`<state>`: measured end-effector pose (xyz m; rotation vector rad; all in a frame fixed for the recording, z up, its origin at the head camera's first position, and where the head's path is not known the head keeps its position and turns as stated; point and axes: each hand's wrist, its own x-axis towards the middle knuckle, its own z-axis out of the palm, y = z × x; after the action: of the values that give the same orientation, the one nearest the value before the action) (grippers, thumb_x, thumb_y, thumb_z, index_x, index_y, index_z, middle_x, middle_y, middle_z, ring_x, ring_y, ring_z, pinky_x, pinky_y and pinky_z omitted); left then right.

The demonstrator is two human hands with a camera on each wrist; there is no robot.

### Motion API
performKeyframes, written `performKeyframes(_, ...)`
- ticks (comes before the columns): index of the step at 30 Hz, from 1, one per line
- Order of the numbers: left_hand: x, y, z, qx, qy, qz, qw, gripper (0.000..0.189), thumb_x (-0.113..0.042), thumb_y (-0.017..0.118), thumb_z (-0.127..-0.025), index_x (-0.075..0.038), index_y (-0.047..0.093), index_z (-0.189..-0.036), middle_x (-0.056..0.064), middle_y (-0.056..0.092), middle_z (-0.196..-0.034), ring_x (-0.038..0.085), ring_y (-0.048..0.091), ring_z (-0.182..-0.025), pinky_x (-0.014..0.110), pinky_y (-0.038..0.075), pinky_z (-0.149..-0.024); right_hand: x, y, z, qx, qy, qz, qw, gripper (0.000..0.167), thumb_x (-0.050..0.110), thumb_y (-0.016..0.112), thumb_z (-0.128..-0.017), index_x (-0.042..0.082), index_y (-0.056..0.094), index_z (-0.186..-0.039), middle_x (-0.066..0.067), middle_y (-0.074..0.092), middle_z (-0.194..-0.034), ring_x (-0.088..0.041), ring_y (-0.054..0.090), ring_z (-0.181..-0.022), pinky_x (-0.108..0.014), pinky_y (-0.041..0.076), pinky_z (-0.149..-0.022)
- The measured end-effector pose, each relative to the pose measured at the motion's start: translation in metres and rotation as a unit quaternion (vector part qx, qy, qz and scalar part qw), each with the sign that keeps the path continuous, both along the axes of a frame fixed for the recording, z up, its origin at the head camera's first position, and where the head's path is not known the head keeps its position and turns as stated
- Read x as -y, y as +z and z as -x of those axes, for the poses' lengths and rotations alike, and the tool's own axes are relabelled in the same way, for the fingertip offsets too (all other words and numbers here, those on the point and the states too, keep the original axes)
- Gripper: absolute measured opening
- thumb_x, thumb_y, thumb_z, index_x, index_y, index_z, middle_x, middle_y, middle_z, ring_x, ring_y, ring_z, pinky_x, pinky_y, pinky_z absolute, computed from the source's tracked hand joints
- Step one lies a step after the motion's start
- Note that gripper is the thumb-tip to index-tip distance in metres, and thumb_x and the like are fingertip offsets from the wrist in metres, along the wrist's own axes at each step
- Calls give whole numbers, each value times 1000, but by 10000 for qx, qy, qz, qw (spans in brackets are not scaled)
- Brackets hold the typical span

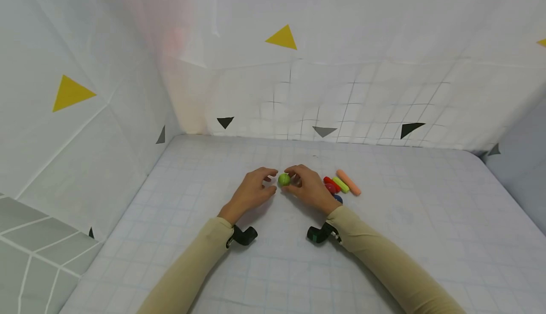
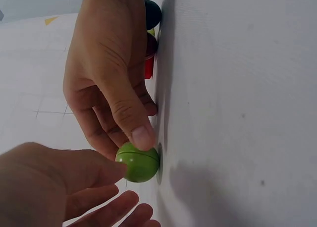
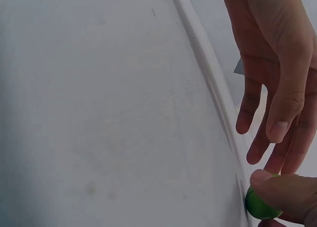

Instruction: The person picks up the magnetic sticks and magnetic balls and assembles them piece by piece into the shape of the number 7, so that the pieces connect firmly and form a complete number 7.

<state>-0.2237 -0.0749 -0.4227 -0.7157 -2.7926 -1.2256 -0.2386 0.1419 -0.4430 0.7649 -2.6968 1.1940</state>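
Observation:
A small green ball (image 1: 284, 179) with a thin dark line around it sits on the white tabletop between the two hands. My right hand (image 1: 309, 188) pinches it from the right between thumb and fingers; its thumb lies against the ball (image 2: 138, 166) in the left wrist view. On the other side, my left hand (image 1: 251, 191) is held with loosely bent fingers and a small gap to the ball in the head view. The left thumb overlaps the ball's edge in the left wrist view. In the right wrist view, the right thumb covers part of the ball (image 3: 258, 207).
Right of the right hand lie an orange stick (image 1: 348, 182), a yellow-green stick (image 1: 341, 185), a red stick (image 1: 328, 180), a dark red ball (image 1: 330, 189) and a blue ball (image 1: 339, 198), partly hidden by the hand. White sheeting (image 1: 362, 34) rises behind the tabletop (image 1: 281, 276).

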Motion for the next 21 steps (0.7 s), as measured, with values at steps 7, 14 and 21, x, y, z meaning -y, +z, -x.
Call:
performKeyframes(7,-10,-2,6,4,-38,22,10000,45,-3,75,-94,2,63,-137,15,64,-135,29,66,-114,39,56,-93,-9,3,-3,119,79,-134,9998,52,6,84,-88,-3,62,-134,-15,64,-120,-28,62,-101,-40,56,-82)
performKeyframes(14,-16,-6,10,-54,-78,-70,9999,44,-5,78,-94,3,64,-135,16,65,-132,30,67,-112,39,56,-92,-18,7,-8,291,18,-135,9995,54,4,82,-89,-3,59,-137,-17,62,-126,-30,62,-105,-43,56,-86)
performKeyframes(21,-20,-9,13,-46,-99,-164,9998,38,-4,78,-94,2,67,-130,14,69,-125,27,68,-108,35,57,-90,-29,4,-9,268,-72,-141,9995,53,6,82,-90,-3,60,-137,-15,63,-125,-29,62,-105,-44,55,-87)
